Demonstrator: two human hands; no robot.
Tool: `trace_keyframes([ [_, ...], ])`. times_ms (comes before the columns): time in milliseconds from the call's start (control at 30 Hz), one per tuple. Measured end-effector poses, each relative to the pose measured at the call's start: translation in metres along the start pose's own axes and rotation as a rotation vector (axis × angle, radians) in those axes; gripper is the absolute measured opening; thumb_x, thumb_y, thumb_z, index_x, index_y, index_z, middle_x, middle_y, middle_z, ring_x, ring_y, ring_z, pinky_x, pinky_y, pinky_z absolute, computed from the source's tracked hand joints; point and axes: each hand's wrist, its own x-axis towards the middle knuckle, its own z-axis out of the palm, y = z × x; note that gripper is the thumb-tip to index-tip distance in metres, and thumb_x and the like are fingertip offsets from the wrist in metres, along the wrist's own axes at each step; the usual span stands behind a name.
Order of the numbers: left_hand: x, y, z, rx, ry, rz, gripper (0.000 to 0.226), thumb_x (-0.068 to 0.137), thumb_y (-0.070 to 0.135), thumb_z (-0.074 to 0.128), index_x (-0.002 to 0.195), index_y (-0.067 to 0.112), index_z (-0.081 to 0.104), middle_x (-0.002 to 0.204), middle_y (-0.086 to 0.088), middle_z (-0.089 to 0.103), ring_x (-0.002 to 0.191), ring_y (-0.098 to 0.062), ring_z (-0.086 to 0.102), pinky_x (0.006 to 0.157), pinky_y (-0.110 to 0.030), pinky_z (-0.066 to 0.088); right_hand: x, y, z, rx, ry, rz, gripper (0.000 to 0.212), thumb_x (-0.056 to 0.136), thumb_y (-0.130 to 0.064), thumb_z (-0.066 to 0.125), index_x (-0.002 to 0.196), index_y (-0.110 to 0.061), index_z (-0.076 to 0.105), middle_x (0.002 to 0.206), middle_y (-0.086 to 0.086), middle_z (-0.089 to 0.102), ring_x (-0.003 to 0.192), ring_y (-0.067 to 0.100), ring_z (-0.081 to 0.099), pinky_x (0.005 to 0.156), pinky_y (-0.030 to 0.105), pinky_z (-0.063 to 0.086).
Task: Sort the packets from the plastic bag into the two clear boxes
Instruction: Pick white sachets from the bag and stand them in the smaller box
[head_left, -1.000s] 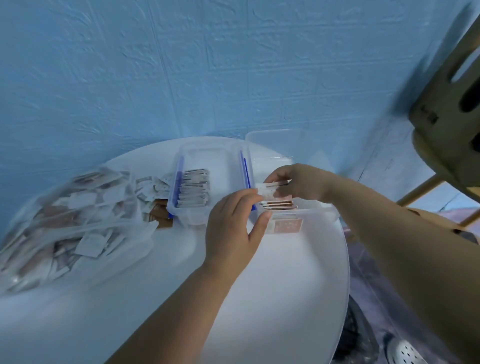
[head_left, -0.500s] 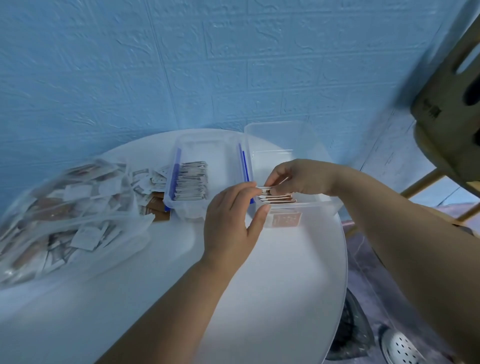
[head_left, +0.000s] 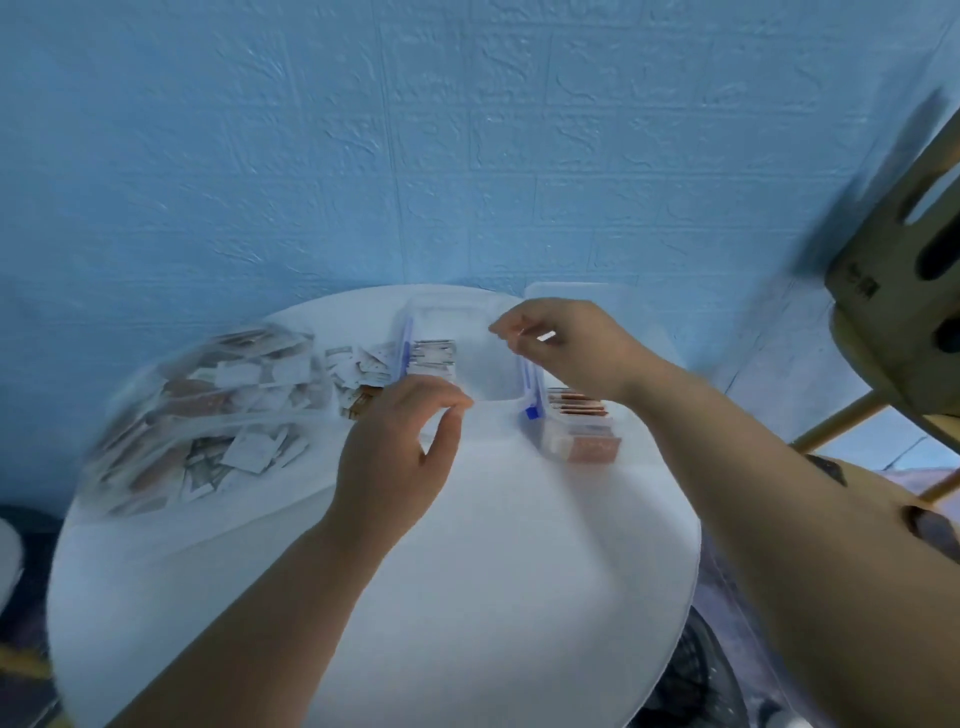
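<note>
A clear plastic bag (head_left: 208, 400) full of white and brown packets lies on the left of the round white table (head_left: 493, 571). The left clear box (head_left: 447, 307), with blue clips, holds a row of white packets (head_left: 434, 356). The right clear box (head_left: 571, 441) holds brown packets (head_left: 576, 408). My right hand (head_left: 571, 353) hovers over the left box, its fingers curled round a small white packet (head_left: 546, 336) of which only a sliver shows. My left hand (head_left: 400, 452) hangs in front of the left box, fingers loosely curled, thumb apart, holding nothing.
Loose packets (head_left: 363, 366) lie between the bag and the left box. A blue wall stands right behind the table. A wooden chair (head_left: 893, 312) is at the right, and the table's edge drops off close to the right box.
My right hand has left the right box and moved left and up over the left box. My left hand has drawn away from the right box to the left. The view has shifted.
</note>
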Motion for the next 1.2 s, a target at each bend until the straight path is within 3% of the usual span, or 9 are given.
trace_keyframes([
  [133,-0.036,-0.024,-0.061,0.139,0.072,-0.108,0.031,0.087,0.027,0.042,0.089,0.012,0.068,0.09,0.0,0.067,0.086,-0.011,0.057,0.08,-0.019,0.043,0.001,-0.058,0.048,0.105,-0.082,-0.195,0.015,0.091,-0.009,0.057,0.098,-0.014,0.07,0.091,-0.003,0.068,0.081,0.012,0.063,0.074,0.015,0.046],
  [267,-0.078,-0.063,-0.106,0.275,0.117,-0.291,0.036,0.084,0.033,0.039,0.093,0.013,0.068,0.095,0.0,0.067,0.09,-0.011,0.054,0.079,-0.012,0.034,0.001,-0.094,0.113,0.122,-0.213,-0.328,0.017,0.091,-0.011,0.057,0.101,-0.014,0.07,0.097,0.0,0.07,0.08,0.009,0.063,0.076,0.018,0.048],
  [400,-0.103,-0.093,-0.126,0.369,0.023,-0.419,0.047,0.085,0.038,0.031,0.102,0.012,0.066,0.106,-0.003,0.065,0.098,-0.022,0.059,0.084,-0.024,0.04,0.008,-0.098,0.168,-0.019,-0.323,-0.366,0.022,0.092,-0.011,0.052,0.106,-0.015,0.068,0.104,0.003,0.068,0.093,0.018,0.06,0.084,0.027,0.045],
  [500,-0.107,-0.104,-0.13,0.406,-0.044,-0.417,0.047,0.09,0.037,0.032,0.111,0.008,0.064,0.114,-0.009,0.064,0.106,-0.027,0.059,0.09,-0.031,0.041,0.012,-0.099,0.188,-0.144,-0.131,-0.421,0.025,0.085,-0.006,0.051,0.098,-0.013,0.07,0.093,0.007,0.068,0.087,0.029,0.058,0.076,0.034,0.048],
  [600,-0.104,-0.109,-0.128,0.365,-0.062,-0.509,0.03,0.096,0.027,0.042,0.114,0.01,0.059,0.11,-0.007,0.064,0.102,-0.023,0.059,0.085,-0.028,0.041,0.018,-0.104,0.193,-0.116,0.047,-0.408,0.023,0.078,-0.002,0.053,0.093,-0.009,0.07,0.09,0.008,0.066,0.083,0.029,0.058,0.073,0.03,0.046],
  [767,-0.103,-0.121,-0.123,0.405,-0.186,-0.356,0.046,0.09,0.031,0.029,0.092,0.009,0.069,0.087,-0.006,0.068,0.082,-0.026,0.063,0.073,-0.029,0.047,0.033,-0.093,0.204,-0.201,-0.152,-0.302,0.028,0.084,-0.007,0.049,0.105,-0.008,0.068,0.11,0.01,0.066,0.1,0.029,0.062,0.083,0.042,0.052],
  [900,-0.086,-0.126,-0.124,0.385,-0.205,-0.324,0.05,0.089,0.032,0.026,0.107,0.009,0.067,0.108,-0.006,0.066,0.102,-0.025,0.06,0.086,-0.032,0.046,0.047,-0.092,0.205,-0.263,-0.144,-0.272,0.04,0.088,-0.008,0.05,0.127,-0.012,0.056,0.135,0.01,0.051,0.124,0.026,0.047,0.103,0.035,0.04],
  [1000,-0.061,-0.132,-0.122,0.382,-0.216,-0.282,0.04,0.091,0.025,0.036,0.117,0.008,0.061,0.125,-0.009,0.059,0.118,-0.027,0.052,0.097,-0.032,0.039,0.061,-0.096,0.201,-0.244,-0.138,-0.247,0.046,0.088,-0.009,0.051,0.134,-0.01,0.048,0.141,0.008,0.044,0.13,0.023,0.04,0.106,0.029,0.032],
  [1200,-0.043,-0.141,-0.102,0.599,-0.567,-0.179,0.049,0.099,0.029,0.033,0.146,0.017,0.024,0.156,0.0,0.015,0.141,-0.016,0.02,0.113,-0.027,0.009,0.068,-0.078,0.208,-0.38,-0.365,-0.192,0.055,0.095,-0.018,0.045,0.146,-0.01,0.025,0.153,0.005,0.022,0.141,0.018,0.019,0.112,0.024,0.015],
])
